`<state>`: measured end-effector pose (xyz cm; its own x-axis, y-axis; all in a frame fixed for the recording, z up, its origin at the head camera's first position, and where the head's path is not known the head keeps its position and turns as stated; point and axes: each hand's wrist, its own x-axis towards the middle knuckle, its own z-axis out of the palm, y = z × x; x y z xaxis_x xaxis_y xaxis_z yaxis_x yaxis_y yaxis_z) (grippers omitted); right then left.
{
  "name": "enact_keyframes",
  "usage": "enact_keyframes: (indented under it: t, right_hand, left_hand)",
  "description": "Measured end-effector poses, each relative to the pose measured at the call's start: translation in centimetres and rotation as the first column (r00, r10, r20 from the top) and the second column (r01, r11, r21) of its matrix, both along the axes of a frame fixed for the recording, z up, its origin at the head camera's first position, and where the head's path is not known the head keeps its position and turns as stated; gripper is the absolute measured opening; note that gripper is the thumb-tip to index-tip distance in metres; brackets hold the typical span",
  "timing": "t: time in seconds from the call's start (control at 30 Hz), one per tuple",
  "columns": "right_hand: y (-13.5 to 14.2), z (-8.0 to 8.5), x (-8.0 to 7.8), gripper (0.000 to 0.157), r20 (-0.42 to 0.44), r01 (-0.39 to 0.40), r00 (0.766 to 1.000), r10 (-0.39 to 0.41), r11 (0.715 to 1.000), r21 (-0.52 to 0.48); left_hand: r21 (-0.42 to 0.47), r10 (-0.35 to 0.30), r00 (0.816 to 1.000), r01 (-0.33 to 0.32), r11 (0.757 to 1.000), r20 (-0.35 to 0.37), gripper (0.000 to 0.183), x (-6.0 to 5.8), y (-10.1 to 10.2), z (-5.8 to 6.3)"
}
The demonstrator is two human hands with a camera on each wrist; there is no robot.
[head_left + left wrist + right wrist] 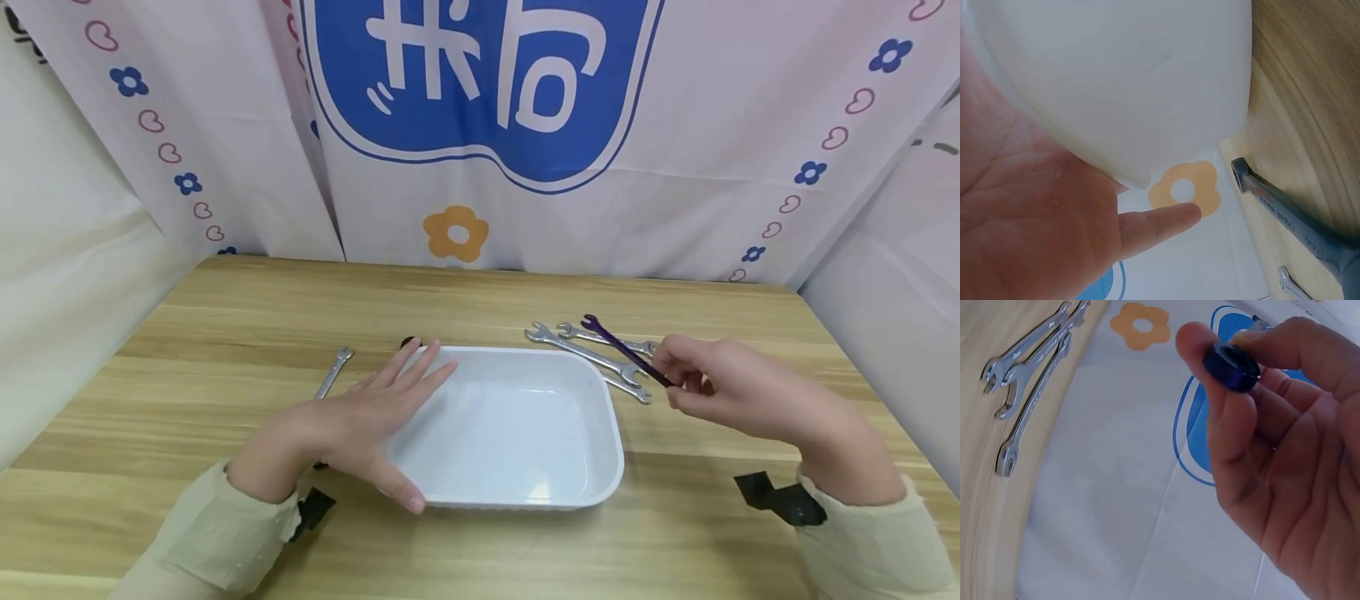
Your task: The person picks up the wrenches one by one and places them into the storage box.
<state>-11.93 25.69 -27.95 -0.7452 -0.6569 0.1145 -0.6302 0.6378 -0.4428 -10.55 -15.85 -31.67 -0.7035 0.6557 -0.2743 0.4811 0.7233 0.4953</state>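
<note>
My right hand (723,387) pinches a dark purple wrench (624,348) by one end, its open jaw end pointing away to the left. In the right wrist view, the ring end of that purple wrench (1230,367) sits between thumb and fingers. Spread fingers of my left hand (360,429) lie over the left side of a white rectangular tray (510,433), palm against its wall. Three silver wrenches (1038,403) overlap on the table behind the tray's right corner. A dark wrench (1294,215) lies left of the tray, mostly hidden by my left hand in the head view.
A small silver wrench (335,371) lies on the wooden table (697,517) beyond my left wrist. A white cloth printed with a blue emblem and an orange flower (456,234) hangs along the table's back edge. White cloth walls stand on both sides.
</note>
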Motion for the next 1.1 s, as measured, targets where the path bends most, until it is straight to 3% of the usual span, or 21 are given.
enact_keyframes:
  t: [0.5,0.77,1.1]
  right_hand:
    - [-2.9,0.1,0.8,0.023,0.002,-0.114,0.993,0.114,0.993,-0.042]
    - [-4.5,-0.6,1.2,0.021,-0.038,-0.235,0.972,0.232,0.966,-0.109]
    - [-6.9,-1.5,2.3,0.011,0.059,-0.284,0.956,0.287,0.957,-0.064]
  left_hand:
    - [-0.009,0.0,1.0,0.0,1.0,-0.013,0.139,0.0,0.0,0.1]
    - [-0.013,-0.003,1.0,0.003,1.0,-0.001,0.138,0.0,0.1,0.3]
    - [-0.019,0.013,1.0,-0.013,1.0,-0.002,0.139,0.0,0.1,0.3]
